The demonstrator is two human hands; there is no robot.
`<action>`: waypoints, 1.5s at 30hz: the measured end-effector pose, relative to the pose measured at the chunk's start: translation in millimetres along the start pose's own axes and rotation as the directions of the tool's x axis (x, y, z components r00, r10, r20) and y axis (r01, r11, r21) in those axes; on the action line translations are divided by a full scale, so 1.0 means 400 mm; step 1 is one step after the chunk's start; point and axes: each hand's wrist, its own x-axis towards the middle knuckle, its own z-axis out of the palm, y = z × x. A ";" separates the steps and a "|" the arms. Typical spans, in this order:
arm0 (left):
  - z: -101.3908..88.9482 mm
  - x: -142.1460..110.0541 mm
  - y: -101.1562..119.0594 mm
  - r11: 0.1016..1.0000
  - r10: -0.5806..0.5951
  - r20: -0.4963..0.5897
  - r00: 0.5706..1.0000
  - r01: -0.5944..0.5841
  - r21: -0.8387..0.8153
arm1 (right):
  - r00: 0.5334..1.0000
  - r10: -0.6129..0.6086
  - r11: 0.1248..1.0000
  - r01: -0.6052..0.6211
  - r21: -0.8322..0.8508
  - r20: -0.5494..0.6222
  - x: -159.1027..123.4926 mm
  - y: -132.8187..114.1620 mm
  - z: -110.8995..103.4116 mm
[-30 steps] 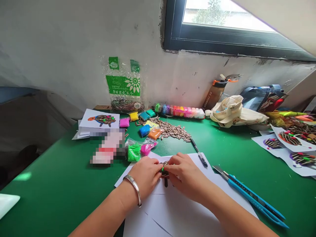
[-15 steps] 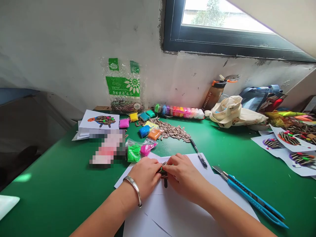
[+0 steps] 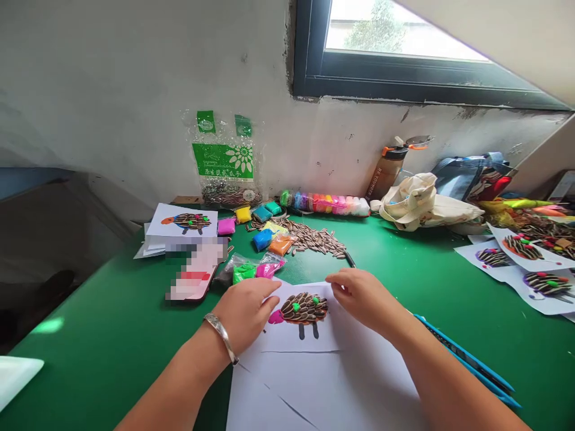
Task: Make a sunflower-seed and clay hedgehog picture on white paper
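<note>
A paper picture of an animal (image 3: 304, 307) lies on white paper (image 3: 287, 383), with a body of striped sunflower seeds, two green clay dots, a pink head and two dark legs. To its left is my left hand (image 3: 247, 308), wearing a silver bangle, thumb and forefinger apart with nothing seen between them. My right hand (image 3: 362, 296) is curled at the picture's upper right, thumb and fingertips together by the paper. Whether they pinch anything is hidden.
Clay packets (image 3: 245, 272) and loose sunflower seeds (image 3: 317, 235) lie beyond the paper. A phone (image 3: 197, 278) is at left, near a finished picture (image 3: 182, 220). A blue craft knife (image 3: 467, 359) lies right, partly behind my forearm. More seed pictures (image 3: 545, 284) lie far right.
Both hands have drawn apart from the seed body, my left to the left and my right to the right. The whole animal now shows between them.
</note>
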 end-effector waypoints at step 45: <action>0.038 0.042 -0.111 0.962 -0.178 -0.204 0.963 0.213 0.169 | 0.997 -0.036 0.999 0.034 0.037 0.067 -0.013 -0.056 -0.018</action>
